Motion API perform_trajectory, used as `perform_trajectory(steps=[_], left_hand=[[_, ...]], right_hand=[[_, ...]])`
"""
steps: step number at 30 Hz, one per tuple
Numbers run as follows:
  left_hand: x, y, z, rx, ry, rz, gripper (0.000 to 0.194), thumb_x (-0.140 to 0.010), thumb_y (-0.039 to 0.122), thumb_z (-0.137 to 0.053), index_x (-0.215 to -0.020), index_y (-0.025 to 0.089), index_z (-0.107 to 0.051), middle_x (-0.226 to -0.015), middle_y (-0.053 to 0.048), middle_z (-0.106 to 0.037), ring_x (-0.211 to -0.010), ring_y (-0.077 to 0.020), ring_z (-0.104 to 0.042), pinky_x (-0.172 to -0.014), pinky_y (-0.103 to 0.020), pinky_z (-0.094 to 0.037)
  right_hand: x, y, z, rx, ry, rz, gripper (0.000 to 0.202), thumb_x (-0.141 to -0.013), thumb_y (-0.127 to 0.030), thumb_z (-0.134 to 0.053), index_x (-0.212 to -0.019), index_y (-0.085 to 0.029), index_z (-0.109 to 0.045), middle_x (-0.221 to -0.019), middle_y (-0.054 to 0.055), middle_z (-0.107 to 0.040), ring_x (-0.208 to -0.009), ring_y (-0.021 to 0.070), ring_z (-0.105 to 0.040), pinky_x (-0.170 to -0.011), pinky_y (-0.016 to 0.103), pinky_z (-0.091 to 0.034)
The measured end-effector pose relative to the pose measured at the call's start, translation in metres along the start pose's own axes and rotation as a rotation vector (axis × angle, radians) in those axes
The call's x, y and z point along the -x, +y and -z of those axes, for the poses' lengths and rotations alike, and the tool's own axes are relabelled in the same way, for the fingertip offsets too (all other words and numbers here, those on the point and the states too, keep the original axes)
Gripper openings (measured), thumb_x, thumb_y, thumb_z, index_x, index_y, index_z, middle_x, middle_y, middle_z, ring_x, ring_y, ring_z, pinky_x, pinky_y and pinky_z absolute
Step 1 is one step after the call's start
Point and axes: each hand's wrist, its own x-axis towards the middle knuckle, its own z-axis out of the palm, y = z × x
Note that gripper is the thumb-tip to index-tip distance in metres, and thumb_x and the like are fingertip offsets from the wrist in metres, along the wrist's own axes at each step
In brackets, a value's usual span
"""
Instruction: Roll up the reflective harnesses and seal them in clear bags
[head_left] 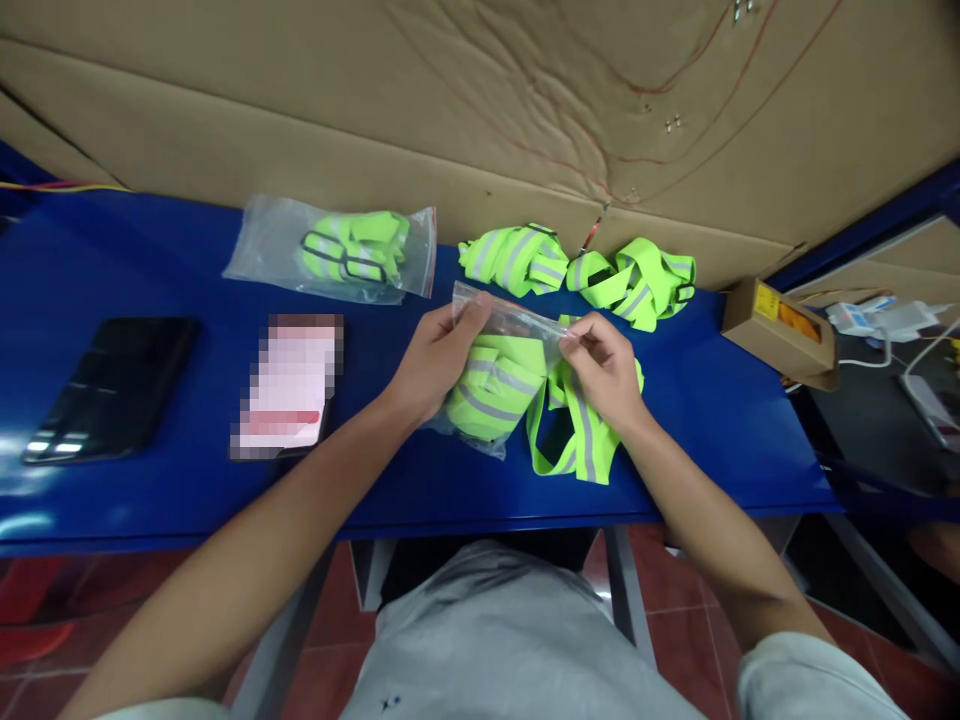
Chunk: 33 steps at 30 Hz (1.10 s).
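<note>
A clear zip bag (517, 312) with a folded neon-yellow reflective strap (499, 385) inside is held up over the blue table. My left hand (441, 355) pinches the bag's upper left, thumb on top. At the right end of the opening, my right hand (600, 362) grips the bag's edge between thumb and fingers. Partly behind that hand lies a loose reflective strap (589, 440), looped on the table. Two bundled reflective straps, one on the left (514, 258) and one on the right (637, 282), rest along the back. Another bagged strap (356, 245) lies at back left.
On the left of the blue table (390, 450) are a black phone (112, 385) and a second phone (289, 385) with a blurred lit screen. A small cardboard box (780, 330) stands at the right end. Cardboard panels (300, 110) with red wires rise behind.
</note>
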Motion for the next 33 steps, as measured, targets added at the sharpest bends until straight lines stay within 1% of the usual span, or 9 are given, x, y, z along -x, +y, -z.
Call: perform_trajectory(steps=[3, 6, 12, 17, 22, 25, 28, 30, 33], left_hand=[[0.003, 0.002, -0.001, -0.004, -0.032, -0.016, 0.049, -0.079, 0.065, -0.083, -0.097, 0.02, -0.081, -0.092, -0.005, -0.082, -0.088, -0.0232, -0.078, -0.073, -0.028, -0.062], [0.004, 0.001, -0.002, -0.005, -0.036, -0.033, 0.045, -0.075, 0.059, -0.089, -0.094, 0.019, -0.082, -0.09, -0.005, -0.082, -0.087, -0.0218, -0.077, -0.072, -0.026, -0.06], [0.004, -0.003, -0.004, -0.004, -0.037, -0.039, 0.043, -0.081, 0.06, -0.084, -0.094, 0.019, -0.082, -0.088, -0.006, -0.081, -0.083, -0.0215, -0.077, -0.067, -0.025, -0.059], [0.004, -0.002, -0.004, -0.017, -0.056, -0.057, 0.041, -0.081, 0.059, -0.083, -0.094, 0.02, -0.083, -0.09, -0.006, -0.082, -0.087, -0.0214, -0.076, -0.068, -0.025, -0.058], [0.005, -0.005, -0.005, -0.041, -0.076, -0.081, 0.042, -0.081, 0.059, -0.084, -0.093, 0.019, -0.083, -0.09, -0.006, -0.081, -0.081, -0.0189, -0.073, -0.07, -0.025, -0.056], [0.006, -0.005, -0.005, -0.089, -0.112, -0.093, 0.046, -0.082, 0.063, -0.081, -0.094, 0.018, -0.083, -0.091, -0.006, -0.081, -0.086, -0.0203, -0.074, -0.075, -0.025, -0.058], [0.007, -0.005, -0.006, -0.139, -0.163, -0.107, 0.046, -0.084, 0.063, -0.079, -0.096, 0.018, -0.083, -0.1, -0.007, -0.082, -0.09, -0.0209, -0.074, -0.078, -0.027, -0.058], [0.007, -0.006, -0.006, -0.145, -0.173, -0.118, 0.044, -0.086, 0.061, -0.078, -0.096, 0.019, -0.083, -0.105, -0.007, -0.082, -0.091, -0.0204, -0.075, -0.079, -0.026, -0.058], [0.008, -0.006, -0.007, -0.155, -0.18, -0.125, 0.043, -0.087, 0.06, -0.078, -0.097, 0.019, -0.084, -0.105, -0.007, -0.082, -0.092, -0.0208, -0.075, -0.08, -0.027, -0.058]], right_hand=[[0.001, -0.002, 0.0, -0.028, -0.007, -0.014, 0.026, -0.092, -0.045, -0.071, -0.083, -0.023, -0.06, -0.074, -0.003, -0.056, -0.063, 0.0112, -0.046, -0.06, 0.028, -0.038], [0.003, -0.002, -0.001, -0.028, -0.005, -0.044, 0.03, -0.091, -0.05, -0.072, -0.085, -0.024, -0.061, -0.077, -0.002, -0.058, -0.065, 0.0116, -0.047, -0.059, 0.028, -0.038], [0.007, 0.001, -0.002, -0.035, 0.009, -0.041, 0.031, -0.092, -0.049, -0.074, -0.082, -0.024, -0.059, -0.07, -0.004, -0.052, -0.06, 0.0107, -0.041, -0.059, 0.029, -0.037], [0.009, 0.001, -0.002, 0.026, -0.001, -0.011, 0.029, -0.094, -0.051, -0.07, -0.087, -0.024, -0.061, -0.076, -0.003, -0.056, -0.065, 0.0123, -0.047, -0.061, 0.03, -0.04], [0.011, 0.0, -0.002, 0.086, 0.008, 0.049, 0.022, -0.096, -0.042, -0.068, -0.085, -0.024, -0.061, -0.073, -0.002, -0.057, -0.064, 0.0129, -0.049, -0.061, 0.03, -0.04], [0.011, -0.002, -0.001, 0.114, -0.001, 0.056, 0.02, -0.095, -0.04, -0.066, -0.084, -0.023, -0.061, -0.073, -0.003, -0.057, -0.064, 0.0126, -0.048, -0.06, 0.029, -0.039], [0.012, -0.003, 0.0, 0.131, -0.012, 0.073, 0.015, -0.094, -0.034, -0.065, -0.085, -0.023, -0.062, -0.072, -0.003, -0.058, -0.063, 0.0119, -0.048, -0.059, 0.028, -0.039], [0.012, -0.005, 0.0, 0.124, -0.018, 0.084, 0.012, -0.093, -0.029, -0.065, -0.084, -0.022, -0.062, -0.071, -0.004, -0.058, -0.062, 0.0111, -0.049, -0.058, 0.027, -0.038], [0.012, -0.006, 0.0, 0.111, -0.034, 0.081, 0.011, -0.091, -0.024, -0.065, -0.082, -0.022, -0.06, -0.068, -0.005, -0.056, -0.058, 0.01, -0.047, -0.055, 0.026, -0.036]])
